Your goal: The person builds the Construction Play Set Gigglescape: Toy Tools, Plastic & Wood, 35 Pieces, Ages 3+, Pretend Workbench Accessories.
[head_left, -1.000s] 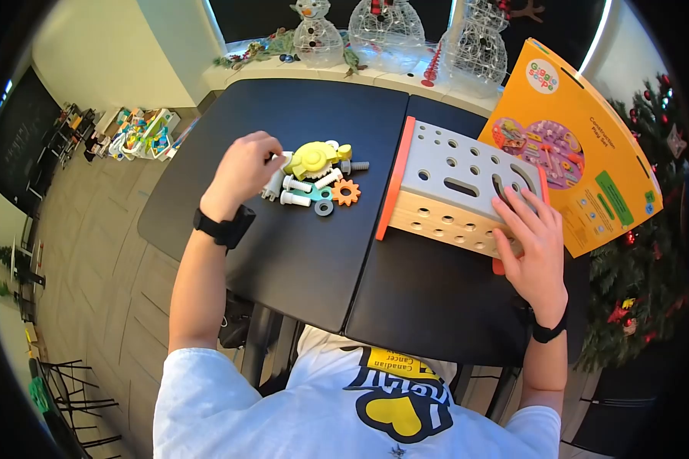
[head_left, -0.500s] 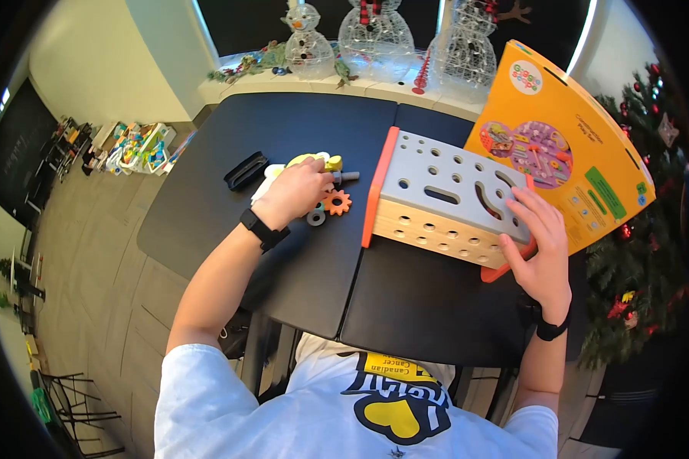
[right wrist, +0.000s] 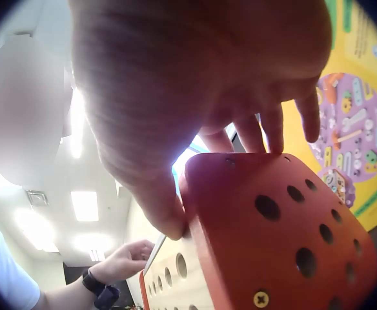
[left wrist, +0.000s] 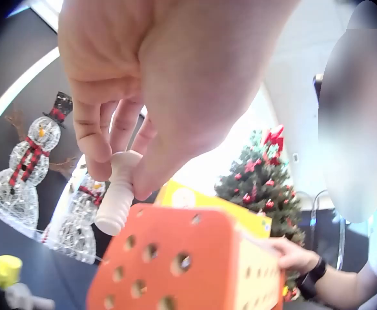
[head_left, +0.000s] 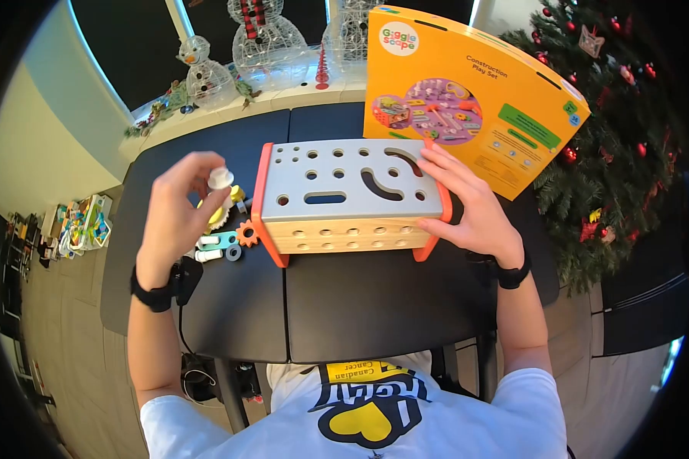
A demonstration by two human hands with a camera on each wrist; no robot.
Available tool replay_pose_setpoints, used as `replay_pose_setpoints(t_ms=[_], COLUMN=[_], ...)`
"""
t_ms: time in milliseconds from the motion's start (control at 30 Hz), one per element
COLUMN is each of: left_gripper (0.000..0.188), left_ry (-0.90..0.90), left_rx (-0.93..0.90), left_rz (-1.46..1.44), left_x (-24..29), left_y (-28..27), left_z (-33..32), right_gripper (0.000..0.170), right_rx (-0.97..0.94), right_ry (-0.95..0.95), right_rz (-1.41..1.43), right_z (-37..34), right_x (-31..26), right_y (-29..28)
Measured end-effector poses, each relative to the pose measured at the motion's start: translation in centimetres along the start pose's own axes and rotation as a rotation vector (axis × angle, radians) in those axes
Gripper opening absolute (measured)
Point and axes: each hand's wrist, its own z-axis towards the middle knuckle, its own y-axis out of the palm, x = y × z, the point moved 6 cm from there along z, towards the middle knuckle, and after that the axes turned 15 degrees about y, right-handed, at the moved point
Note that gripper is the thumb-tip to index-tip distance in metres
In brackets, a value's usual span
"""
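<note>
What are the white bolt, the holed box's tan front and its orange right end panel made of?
White bolt: probably matte plastic; uniform colour, moulded-looking ridges.
Tan front: likely smooth wood, bare or clear-finished; faint grain shows.
Orange right end panel: perhaps painted wood, though plastic is possible; opaque, even colour with a soft sheen.

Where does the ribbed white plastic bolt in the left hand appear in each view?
Head: left of centre; the ribbed white plastic bolt is pinched in the left hand.
Left wrist: left of centre, the bolt slants down from the fingertips.
Right wrist: no bolt can be made out; the left hand shows small at lower left.
Shared landmark: the wooden box with holed orange end panels, also low in both wrist views.
</note>
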Motion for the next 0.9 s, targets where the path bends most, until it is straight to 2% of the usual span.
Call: replay_pose_setpoints(t_ms=[67, 100, 200, 233, 333, 400, 467, 533, 633, 900], left_gripper=[0.027, 0.025, 0.026, 0.026, 0.023, 0.022, 0.025, 0.027, 0.029, 0.024], left_ry=[0.062, 0.119, 0.131, 0.094, 0.262, 0.283, 0.492, 0.596, 0.577, 0.583], left_rx=[0.068, 0.053, 0.006, -0.058, -0.113, -0.223, -0.169, -0.123, -0.183, -0.311], left_rz=[-0.226, -0.283, -0.514, -0.555, -0.449, -0.263, -0.191, -0.199, -0.236, -0.158], left_x=[2.3, 3.1, 6.5, 7.4, 9.7, 11.1, 12.6, 12.8, 12.9, 13.7], left_y=[-0.7, -0.6, 1.2, 2.1, 5.5, 7.6, 9.4, 11.4, 13.1, 13.0], left_z=[1.9, 3.0, 5.6, 6.3, 8.4, 9.6, 10.4, 11.0, 11.6, 12.9], right_gripper=[0.072, 0.072, 0.070, 0.069, 0.069, 0.071, 0.072, 0.075, 0.076, 0.075], right_rx=[-0.005, -0.007, -0.006, -0.003, 0.014, 0.015, 0.012, -0.006, -0.035, -0.060], right_ry=[0.011, 0.012, 0.020, 0.025, 0.010, 0.000, -0.016, -0.032, -0.055, -0.073], right_rz=[0.012, 0.014, 0.012, 0.011, -0.016, -0.041, -0.055, -0.036, 0.009, 0.066], right_z=[0.0, -0.1, -0.1, -0.2, -0.3, -0.3, -0.3, -0.3, -0.2, -0.1], right_x=[-0.1, -0.1, -0.1, -0.2, -0.4, -0.4, -0.4, -0.2, 0.5, 1.6], right_y=[-0.1, 0.0, 0.3, 0.3, 0.3, 0.2, -0.1, -0.4, -0.5, -0.1])
